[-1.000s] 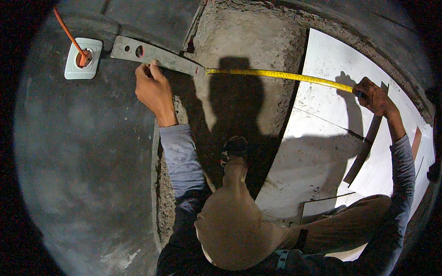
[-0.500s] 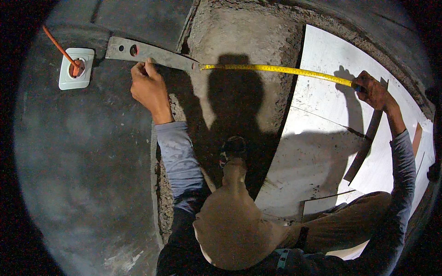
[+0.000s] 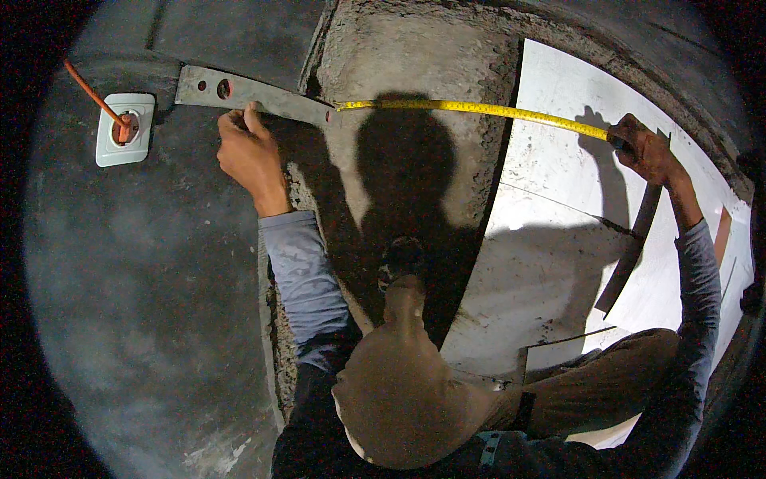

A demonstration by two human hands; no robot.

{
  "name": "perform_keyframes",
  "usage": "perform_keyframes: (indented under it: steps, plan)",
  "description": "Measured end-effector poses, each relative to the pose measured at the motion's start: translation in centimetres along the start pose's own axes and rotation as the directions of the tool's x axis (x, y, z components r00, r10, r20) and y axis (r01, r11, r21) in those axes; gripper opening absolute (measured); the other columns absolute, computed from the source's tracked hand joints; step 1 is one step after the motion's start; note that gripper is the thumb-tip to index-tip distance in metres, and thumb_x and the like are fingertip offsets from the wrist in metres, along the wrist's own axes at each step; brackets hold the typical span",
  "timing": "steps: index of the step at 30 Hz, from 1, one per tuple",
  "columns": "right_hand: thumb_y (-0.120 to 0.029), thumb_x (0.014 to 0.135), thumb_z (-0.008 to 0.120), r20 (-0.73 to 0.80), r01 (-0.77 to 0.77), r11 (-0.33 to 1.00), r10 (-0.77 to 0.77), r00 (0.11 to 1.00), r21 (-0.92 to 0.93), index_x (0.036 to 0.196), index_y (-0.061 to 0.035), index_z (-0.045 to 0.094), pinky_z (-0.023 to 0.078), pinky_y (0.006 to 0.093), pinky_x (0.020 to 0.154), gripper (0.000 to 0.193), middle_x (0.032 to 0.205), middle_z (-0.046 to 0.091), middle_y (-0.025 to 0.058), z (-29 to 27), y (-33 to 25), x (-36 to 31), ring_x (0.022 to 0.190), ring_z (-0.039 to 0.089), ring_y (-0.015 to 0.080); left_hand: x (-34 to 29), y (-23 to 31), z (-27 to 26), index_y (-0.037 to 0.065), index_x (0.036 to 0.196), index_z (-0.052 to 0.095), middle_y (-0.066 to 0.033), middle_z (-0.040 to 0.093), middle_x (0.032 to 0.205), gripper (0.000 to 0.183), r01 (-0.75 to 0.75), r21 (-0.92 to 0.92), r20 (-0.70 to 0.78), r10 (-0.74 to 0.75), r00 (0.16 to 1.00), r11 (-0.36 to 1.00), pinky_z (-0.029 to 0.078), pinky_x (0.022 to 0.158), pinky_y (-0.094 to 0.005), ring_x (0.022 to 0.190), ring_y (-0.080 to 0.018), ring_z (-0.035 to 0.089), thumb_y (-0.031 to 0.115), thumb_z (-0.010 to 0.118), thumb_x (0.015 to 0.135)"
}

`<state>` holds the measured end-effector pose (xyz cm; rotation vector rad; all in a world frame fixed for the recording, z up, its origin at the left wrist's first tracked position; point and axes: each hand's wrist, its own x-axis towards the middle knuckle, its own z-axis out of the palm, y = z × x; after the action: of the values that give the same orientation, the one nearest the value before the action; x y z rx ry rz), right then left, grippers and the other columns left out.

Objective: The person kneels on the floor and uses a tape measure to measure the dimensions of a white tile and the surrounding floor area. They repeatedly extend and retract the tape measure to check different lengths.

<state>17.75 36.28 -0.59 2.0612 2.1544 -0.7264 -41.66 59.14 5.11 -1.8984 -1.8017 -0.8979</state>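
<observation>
My left hand pinches the lower edge of a grey spirit level, a flat bar with round openings, which lies across the dark surface and juts past its rough edge. From the level's right end a yellow tape measure stretches across the bare strip to the right. Its far end is gripped in my right hand, above the white tile; the case is mostly hidden by my fingers. The tape's left tip meets or lies very close to the level's right end; I cannot tell whether they touch.
A white socket plate with an orange cable sits at the left. White tiles cover the right, with a dark strip on them. My shod foot rests on the rough cement strip.
Both hands keep their grips. The spirit level and the tape's left end appear slightly higher and further left, along with a small shift of the whole view.
</observation>
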Motion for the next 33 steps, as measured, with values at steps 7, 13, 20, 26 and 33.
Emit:
perform_keyframes:
  steps: [7,13,20,26,33]
  plan:
    - [-0.005,0.087,0.07,-0.031,-0.002,1.0,0.003,1.0,0.031,0.128,-0.0062,0.067,0.055,0.0432,0.093,0.04,0.117,0.06,0.0122,-0.1,-0.5,-0.1,0.107,0.065,0.0338,0.2,-0.1,0.1,0.006,0.099,0.068,-0.0202,0.076,0.086,0.033,0.01,-0.016,0.014,-0.01,1.0,1.0,0.055,0.067,-0.0532,0.078,-0.0439,0.074,0.039,0.071,0.1]
    - [-0.004,0.088,0.068,-0.008,0.018,0.999,-0.018,1.0,0.031,0.129,-0.0051,0.065,0.055,0.0439,0.095,0.041,0.118,0.06,0.0132,0.4,0.1,-0.1,0.107,0.065,0.0352,0.4,-0.4,-0.1,0.007,0.101,0.067,-0.0197,0.076,0.083,0.034,-0.024,0.093,0.037,0.021,0.999,0.995,0.055,0.067,-0.0538,0.077,-0.0445,0.073,0.041,0.07,0.101]
    - [-0.006,0.089,0.069,0.011,0.047,0.998,-0.047,0.999,0.034,0.13,-0.0046,0.063,0.054,0.0464,0.097,0.042,0.117,0.06,0.0152,0.2,0.3,0.0,0.107,0.066,0.036,0.5,-0.5,-0.2,0.008,0.102,0.068,-0.0212,0.075,0.08,0.037,-0.031,0.183,0.062,0.02,0.998,0.983,0.055,0.065,-0.0566,0.075,-0.046,0.073,0.045,0.066,0.102]
    - [-0.005,0.091,0.064,0.169,-0.024,0.98,-0.01,0.986,0.197,0.132,-0.0048,0.063,0.053,0.037,0.095,0.041,0.114,0.061,0.0119,0.3,-0.7,-0.4,0.106,0.065,0.0281,1.0,-0.6,-0.3,0.007,0.092,0.069,-0.0227,0.074,0.079,0.041,-0.061,0.17,0.172,0.032,0.985,0.984,0.055,0.065,-0.0568,0.075,-0.0473,0.072,0.046,0.063,0.104]
    - [-0.007,0.094,0.068,0.364,-0.313,0.807,0.132,0.922,0.501,0.135,-0.0017,0.062,0.052,0.0341,0.097,0.041,0.119,0.066,0.0111,0.5,-6.0,-2.5,0.112,0.065,0.0204,1.0,-0.5,0.3,0.006,0.089,0.07,-0.0237,0.073,0.077,0.043,-0.021,0.106,0.143,0.006,0.99,0.994,0.054,0.063,-0.0578,0.073,-0.0479,0.072,0.045,0.061,0.105]
